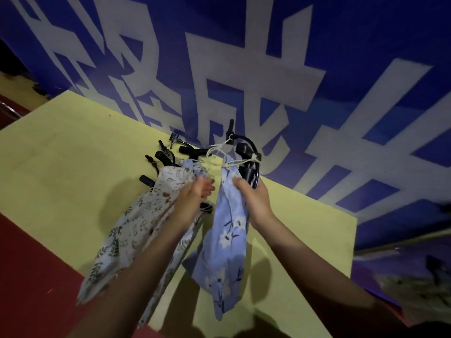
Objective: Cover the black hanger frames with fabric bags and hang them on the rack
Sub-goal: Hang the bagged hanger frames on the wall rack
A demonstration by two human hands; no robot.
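two hands up: right hand [251, 198] grips the blue floral bag [227, 240] hanging lengthwise toward the near edge, black hanger frame [246, 154] poking out its far end; left hand [195, 193] loosely curled, grip unclear.

Blue floral bag [229, 230] (white blossoms), yellow table [73, 152].

The only lettering in sight stands on the blue banner [341, 45] behind the yellow table [61, 154], above and beyond the right hand [251, 198] and left hand [195, 193]. It carries large white Chinese-style characters, cut off by the frame edges and seen at a steep slant. One directly above the hands resembles 成; the others, to the left and right of the grip, cannot be read with confidence. No label, brand or number is legible on the blue floral bag [227, 240] held by the right hand.
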